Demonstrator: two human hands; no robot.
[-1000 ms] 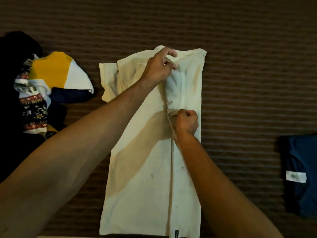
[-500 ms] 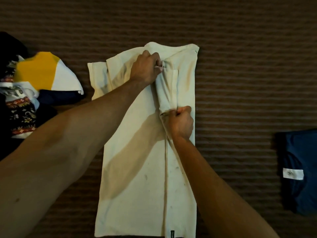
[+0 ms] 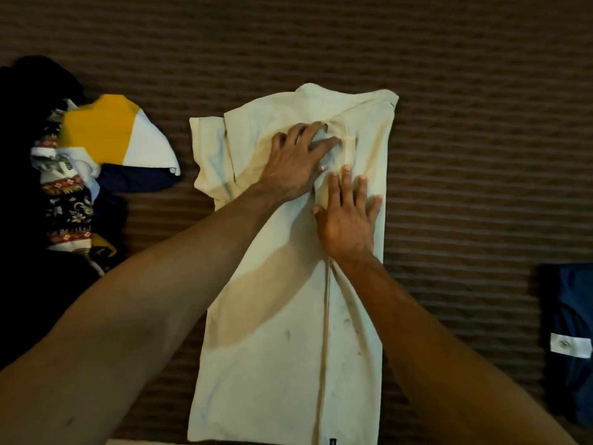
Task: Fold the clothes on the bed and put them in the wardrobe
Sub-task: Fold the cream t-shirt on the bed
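Flattened under both palms — left hand (image 3: 296, 165) and right hand (image 3: 348, 216), fingers spread, gripping nothing: cream shirt (image 3: 279, 332) on the bedspread (image 3: 465, 187) (bare room right of its edge) — clothes pile (image 3: 80, 175) leftward

- You are seeing no readable text anywhere.
- The white label (image 3: 570, 345) on the navy garment (image 3: 574, 303) is showing only a tiny, illegible mark.
- The small dark tag (image 3: 332, 441) at the cream shirt (image 3: 282, 364) hem is staying unreadable to you.
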